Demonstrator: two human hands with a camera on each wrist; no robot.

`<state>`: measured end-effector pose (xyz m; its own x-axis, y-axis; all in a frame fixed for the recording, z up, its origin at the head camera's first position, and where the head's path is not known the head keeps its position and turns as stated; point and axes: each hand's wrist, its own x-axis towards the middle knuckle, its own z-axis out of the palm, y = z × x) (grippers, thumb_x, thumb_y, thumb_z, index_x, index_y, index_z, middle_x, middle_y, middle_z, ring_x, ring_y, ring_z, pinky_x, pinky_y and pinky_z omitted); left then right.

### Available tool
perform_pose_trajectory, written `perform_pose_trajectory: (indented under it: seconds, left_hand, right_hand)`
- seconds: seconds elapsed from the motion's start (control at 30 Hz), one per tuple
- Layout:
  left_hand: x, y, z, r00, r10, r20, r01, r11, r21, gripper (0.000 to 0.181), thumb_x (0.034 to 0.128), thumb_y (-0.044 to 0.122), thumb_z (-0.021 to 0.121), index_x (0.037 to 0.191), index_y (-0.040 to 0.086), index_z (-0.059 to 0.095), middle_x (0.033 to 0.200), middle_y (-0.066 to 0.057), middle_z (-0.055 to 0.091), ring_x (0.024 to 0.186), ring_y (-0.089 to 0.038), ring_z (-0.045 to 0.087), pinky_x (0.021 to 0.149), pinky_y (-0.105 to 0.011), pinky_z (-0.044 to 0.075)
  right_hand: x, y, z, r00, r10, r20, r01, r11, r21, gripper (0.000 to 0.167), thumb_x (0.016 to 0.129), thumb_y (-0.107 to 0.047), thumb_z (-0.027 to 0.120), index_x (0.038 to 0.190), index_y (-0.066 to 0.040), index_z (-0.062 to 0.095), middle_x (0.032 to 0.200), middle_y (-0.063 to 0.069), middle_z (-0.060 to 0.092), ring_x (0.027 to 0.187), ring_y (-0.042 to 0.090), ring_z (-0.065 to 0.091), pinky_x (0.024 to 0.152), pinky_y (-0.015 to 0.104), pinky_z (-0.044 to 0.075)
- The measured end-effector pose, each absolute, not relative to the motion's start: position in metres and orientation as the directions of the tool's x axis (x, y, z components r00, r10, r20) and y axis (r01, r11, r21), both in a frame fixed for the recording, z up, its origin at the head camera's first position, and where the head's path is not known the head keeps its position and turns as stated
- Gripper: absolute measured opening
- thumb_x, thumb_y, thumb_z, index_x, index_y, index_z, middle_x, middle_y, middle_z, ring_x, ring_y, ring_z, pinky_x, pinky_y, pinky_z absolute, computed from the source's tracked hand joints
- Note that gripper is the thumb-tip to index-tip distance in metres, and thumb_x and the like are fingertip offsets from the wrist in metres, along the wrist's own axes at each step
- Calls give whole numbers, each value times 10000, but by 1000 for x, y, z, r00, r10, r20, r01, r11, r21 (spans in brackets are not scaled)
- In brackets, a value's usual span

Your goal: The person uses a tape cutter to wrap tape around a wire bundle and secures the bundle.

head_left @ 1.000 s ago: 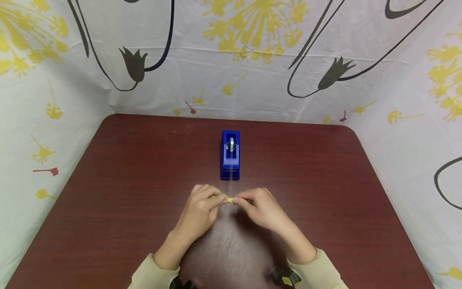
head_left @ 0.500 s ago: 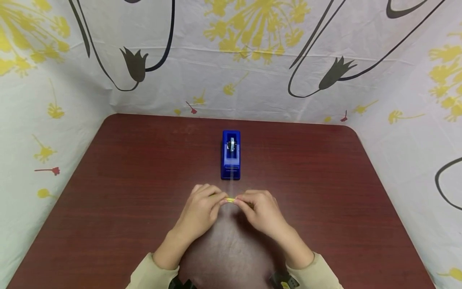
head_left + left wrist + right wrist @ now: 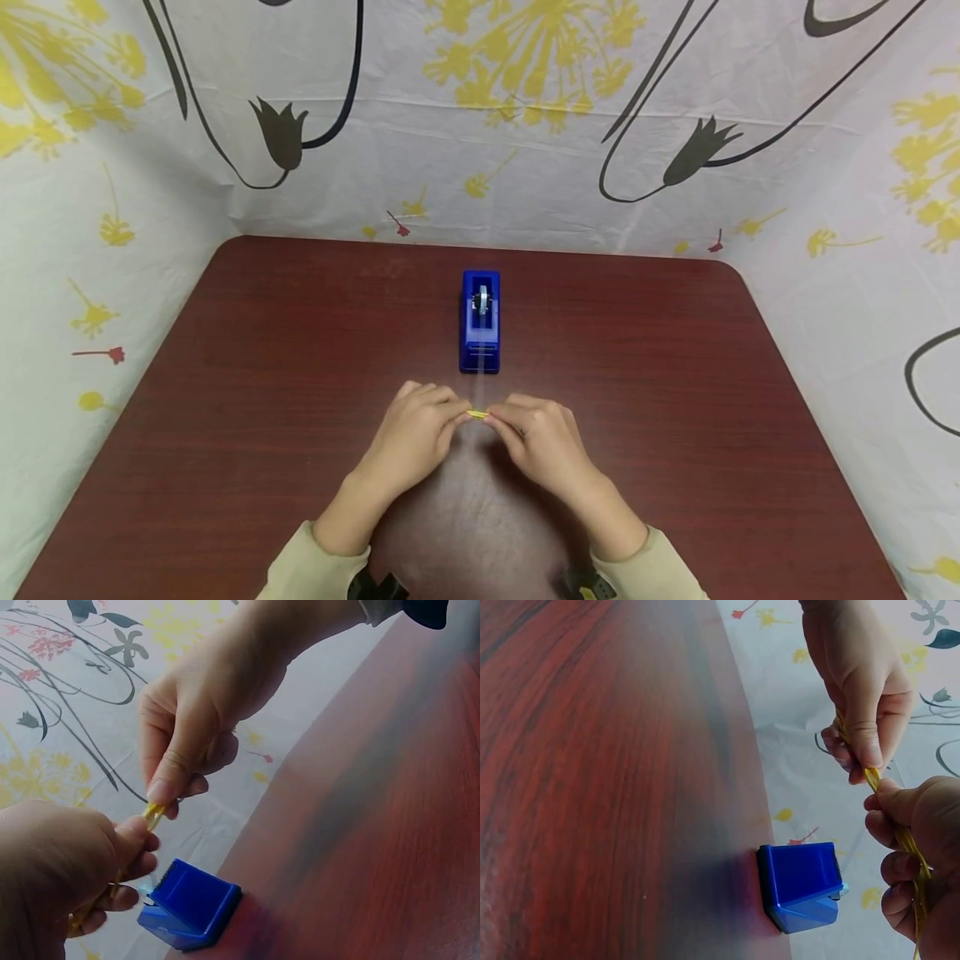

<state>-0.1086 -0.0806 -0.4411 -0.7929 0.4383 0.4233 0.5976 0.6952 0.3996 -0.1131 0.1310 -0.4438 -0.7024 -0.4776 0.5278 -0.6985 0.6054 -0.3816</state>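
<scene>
A white cloth [image 3: 420,150] printed with flowers in yellow, grey and red rises behind the counter [image 3: 300,375] and along its 2 sides. The counter is dark reddish brown with a wood grain and rounded far corners.

Over its middle, the person's 2 hands face each other, fingertips close together but apart. The left hand [image 3: 414,433] has its grip pinching yellow strands [image 3: 477,414] between thumb and fingers; the right hand [image 3: 546,439] has its grip pinching the same strands, its other fingers curled around more of their length in the right wrist view.

Just beyond the hands stands a blue tape dispenser [image 3: 480,340], untouched, holding 1 small roll [image 3: 483,300].

The strands run through both grips, a short stretch bare in the gap. As for progress, picking them up and stretching them between 2 pinches looks done; letting go and setting them down are left. No knot shows in the bare stretch, and whether anything is joined under the fingers, I cannot tell.
</scene>
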Motion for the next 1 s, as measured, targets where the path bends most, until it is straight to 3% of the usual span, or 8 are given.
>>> perform_pose_trajectory:
  seconds: [0.2, 0.33, 0.53, 0.77, 1.0]
  left_hand:
    - [-111, -79, -450, -730, 401, 554, 644, 675, 360, 62, 859, 137, 805, 913, 107, 799, 819, 39, 699, 723, -133, 618, 742, -328, 436]
    - [-112, -79, -453, -684, 372, 628, 673, 653, 346, 63, 849, 140, 801, 886, 90, 791, 803, 22, 693, 718, -149, 623, 740, -350, 445]
    - [-112, -78, -455, -641, 351, 682, 690, 654, 312, 94, 886, 174, 751, 862, 88, 781, 795, 10, 687, 720, -167, 626, 747, -375, 463]
    - [-114, -75, -462, -587, 336, 736, 709, 652, 268, 128, 919, 194, 705, 846, 101, 756, 792, 15, 675, 723, -169, 622, 732, -373, 460]
    - [-114, -75, -467, -581, 331, 744, 714, 645, 270, 145, 929, 197, 696, 858, 96, 774, 810, 14, 679, 744, -169, 627, 744, -372, 463]
  right_hand:
    - [-115, 131, -442, -700, -475, 534, -703, 588, -399, 34, 872, -133, 789, 898, -113, 796, 720, -71, 642, 561, 11, 474, 498, 212, 435]
    - [-116, 130, -437, -740, -465, 486, -668, 592, -450, 43, 898, -159, 771, 887, -125, 796, 682, -96, 596, 549, -4, 433, 497, 203, 400]
    - [-117, 129, -425, -826, -467, 317, -563, 635, -529, 93, 927, -189, 748, 960, -119, 801, 860, -57, 741, 694, 29, 633, 628, 297, 536]
    - [-121, 130, -414, -867, -493, 73, -419, 640, -644, 271, 1015, -201, 626, 754, -173, 692, 628, -129, 584, 541, -8, 469, 553, 257, 429]
    - [-123, 130, -412, -892, -451, 1, -326, 643, -693, 185, 987, -191, 669, 835, -163, 771, 678, -48, 673, 576, 11, 506, 584, 267, 438]
